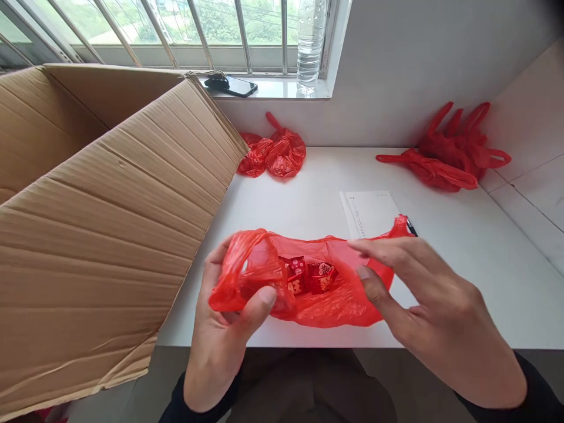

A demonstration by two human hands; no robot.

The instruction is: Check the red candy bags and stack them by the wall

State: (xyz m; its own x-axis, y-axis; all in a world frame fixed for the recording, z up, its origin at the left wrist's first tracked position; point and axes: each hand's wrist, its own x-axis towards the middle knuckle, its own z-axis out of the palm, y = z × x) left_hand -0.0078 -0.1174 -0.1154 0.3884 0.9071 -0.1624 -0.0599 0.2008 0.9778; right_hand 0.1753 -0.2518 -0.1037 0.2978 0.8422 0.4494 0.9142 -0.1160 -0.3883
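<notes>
A red plastic bag (326, 311) lies open over the front of the white table, its mouth facing up. Inside it rest a few small red wrapped packets (321, 276) with white and gold lettering. My left hand (233, 329) grips the bag's left side, thumb in front and fingers behind the plastic. At the bag's right side is my right hand (432, 299), thumb and fingers apart, the fingertips at the plastic without a visible hold on it.
A large open cardboard box (118, 252) fills the left side. Tied red bags (286, 154) sit by the wall, and empty-looking red bags (453, 153) lie back right. Paper (372, 211) and a pen (411, 227) lie behind my bag. The sill holds a phone (238, 86) and a bottle (309, 47).
</notes>
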